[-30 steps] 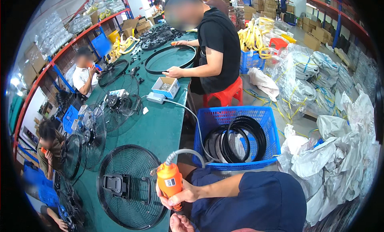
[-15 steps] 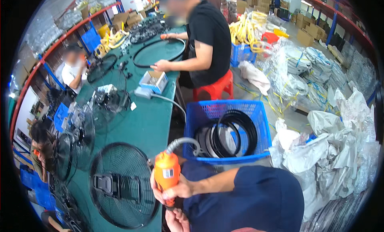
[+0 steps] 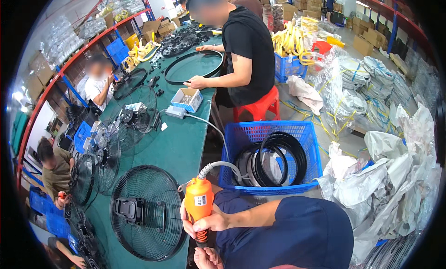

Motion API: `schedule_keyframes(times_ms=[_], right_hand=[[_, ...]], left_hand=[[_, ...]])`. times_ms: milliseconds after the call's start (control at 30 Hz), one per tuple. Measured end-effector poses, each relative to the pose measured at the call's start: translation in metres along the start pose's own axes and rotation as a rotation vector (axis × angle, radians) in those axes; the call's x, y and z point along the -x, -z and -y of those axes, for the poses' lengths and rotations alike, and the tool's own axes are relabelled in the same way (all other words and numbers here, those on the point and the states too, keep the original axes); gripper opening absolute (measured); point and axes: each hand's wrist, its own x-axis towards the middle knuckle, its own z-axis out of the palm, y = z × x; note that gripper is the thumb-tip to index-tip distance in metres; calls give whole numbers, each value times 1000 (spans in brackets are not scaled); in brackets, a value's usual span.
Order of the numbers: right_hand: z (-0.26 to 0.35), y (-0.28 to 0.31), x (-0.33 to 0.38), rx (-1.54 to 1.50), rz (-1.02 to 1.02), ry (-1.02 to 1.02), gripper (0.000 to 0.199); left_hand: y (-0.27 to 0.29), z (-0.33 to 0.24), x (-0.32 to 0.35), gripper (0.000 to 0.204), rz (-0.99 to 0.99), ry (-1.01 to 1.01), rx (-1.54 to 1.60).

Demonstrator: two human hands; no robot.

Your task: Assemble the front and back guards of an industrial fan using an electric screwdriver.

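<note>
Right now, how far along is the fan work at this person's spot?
Looks done: a black fan grille with a bracket at its centre lies flat on the green table. In hand: the right hand grips an orange power screwdriver, off the grille; the left hand is below it, holding nothing visible. Seemingly left: black rings wait in the blue basket.

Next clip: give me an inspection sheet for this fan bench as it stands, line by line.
Surface: green table, long, shared by several people.
Job's things: orange electric screwdriver, upright; black fan grille lying flat beside it.
Clutter: small box of screws, loose black ring, more fan parts.
Grippers: right hand grips the screwdriver; left hand just below its tip, contact unclear.
Cables: grey cord runs from the screwdriver's top.
Surroundings: blue basket of black rings, red stool, white sacks.
</note>
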Motion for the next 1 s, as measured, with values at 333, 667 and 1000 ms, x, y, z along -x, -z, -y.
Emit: schedule_keyframes(times_ms=[333,667,1000], right_hand=[[4,-9,9,32,28,2,36],[-4,-3,4,-74,28,15,37],[-6,-5,-3,-1,-4,-20,35]], left_hand=[[0,2,6,27,-39,33,-2],[6,3,9,19,-71,-7,153],[34,19,-6,22,-31,136,269]])
